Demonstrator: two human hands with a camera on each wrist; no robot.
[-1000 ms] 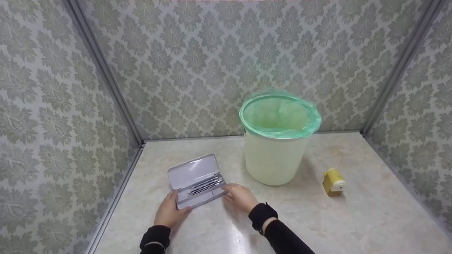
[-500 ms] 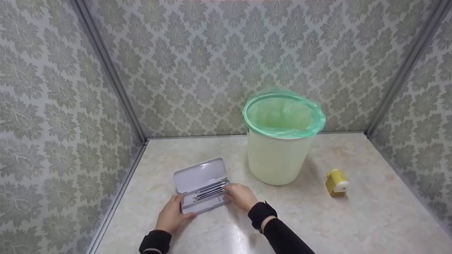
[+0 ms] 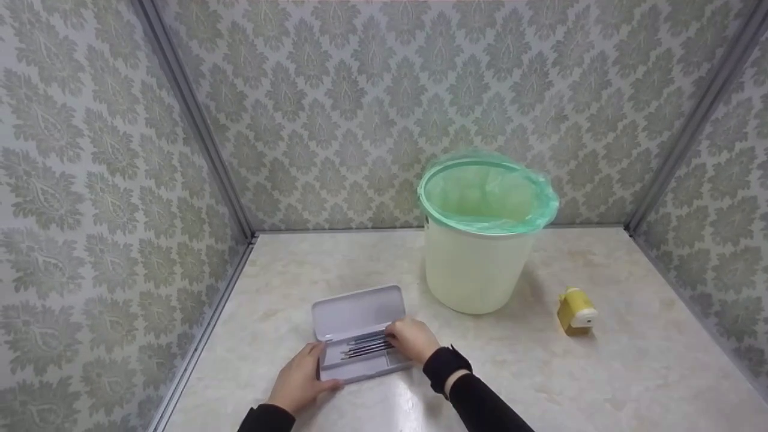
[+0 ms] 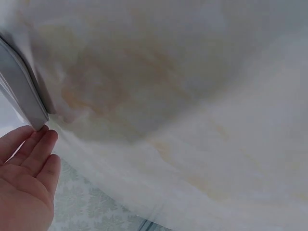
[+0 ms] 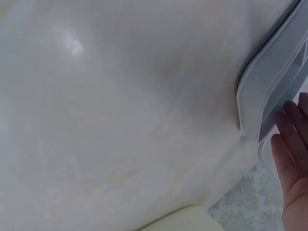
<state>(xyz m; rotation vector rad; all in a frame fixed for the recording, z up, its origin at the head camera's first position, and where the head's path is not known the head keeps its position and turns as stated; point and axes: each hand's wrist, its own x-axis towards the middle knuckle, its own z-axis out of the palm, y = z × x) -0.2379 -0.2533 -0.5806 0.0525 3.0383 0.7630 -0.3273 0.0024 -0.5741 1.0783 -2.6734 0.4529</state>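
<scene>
A grey pencil case (image 3: pixel 360 373) lies on the table with its hinged lid (image 3: pixel 360 312) tipped back. In the head view, several slim striped pencils (image 3: pixel 363 348) lie in it, their tips pointing left. My left hand (image 3: pixel 302 377) holds the case's left end, thumb along the front edge and fingers at the side. Curled over the right ends of the pencils, my right hand (image 3: pixel 413 341) pinches them and hides those ends. In the left wrist view, fingertips touch a corner of the case (image 4: pixel 26 91). The right wrist view shows fingers reaching over its rim (image 5: pixel 260 91).
Behind and to the right stands a pale bin (image 3: pixel 474 270) with a green bag liner (image 3: pixel 540 201) over its rim. A yellow and white pencil sharpener (image 3: pixel 577 312) sits on the table at the right. Patterned walls (image 3: pixel 384 120) enclose the table on three sides.
My right hand has moved from the case's right edge inward onto the pencil ends. The case sits slightly nearer and further right in view, with my left hand alongside it; the view has shifted a little.
</scene>
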